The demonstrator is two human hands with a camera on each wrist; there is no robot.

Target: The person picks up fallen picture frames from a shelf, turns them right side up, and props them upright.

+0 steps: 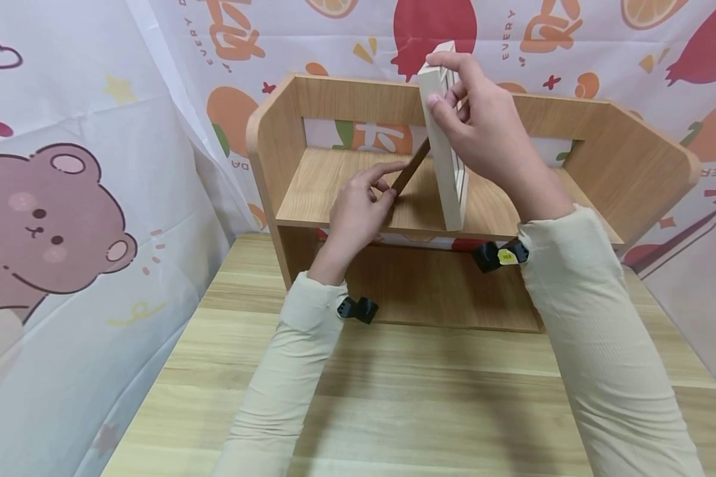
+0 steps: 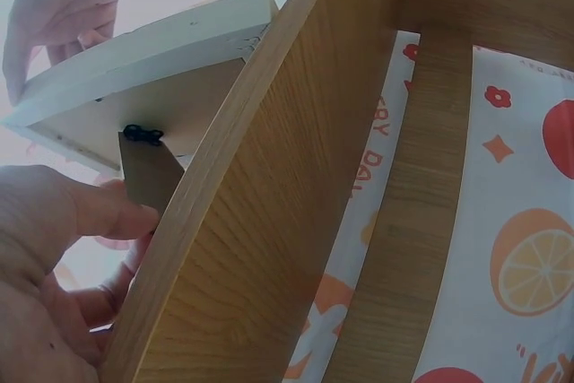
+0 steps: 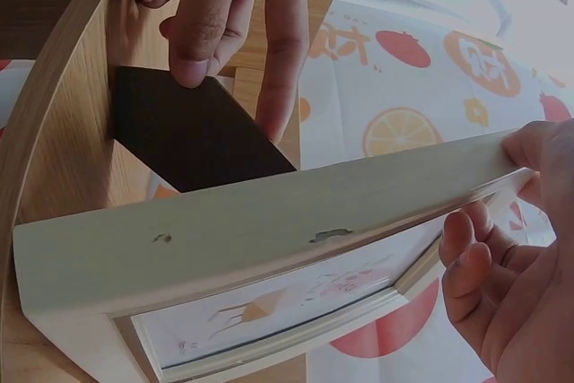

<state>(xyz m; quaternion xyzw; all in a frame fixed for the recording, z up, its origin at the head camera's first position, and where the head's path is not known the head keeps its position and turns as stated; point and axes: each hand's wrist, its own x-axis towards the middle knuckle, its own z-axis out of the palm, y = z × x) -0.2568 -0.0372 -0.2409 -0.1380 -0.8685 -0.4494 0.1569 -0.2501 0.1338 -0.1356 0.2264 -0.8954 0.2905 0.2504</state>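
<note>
A cream picture frame [image 1: 441, 146] stands on the upper shelf of a wooden desk rack, its narrow side towards the head camera. My right hand [image 1: 483, 119] grips it near the top, thumb on the near side. Behind the frame a dark stand leg [image 1: 412, 165] is swung out, joined to the back by a small black hinge [image 2: 143, 134]. My left hand [image 1: 360, 205] pinches this leg near its lower end between thumb and fingers. In the right wrist view, a drawing [image 3: 287, 307] shows behind the frame's front.
The wooden rack [image 1: 274, 146] has raised side walls, a slotted back panel and a lower shelf [image 1: 453, 285]. It sits on a light wood-grain table [image 1: 405, 397]. Printed cloth [image 1: 334, 40] hangs behind, and a bear-print cloth [image 1: 95, 331] hangs at the left.
</note>
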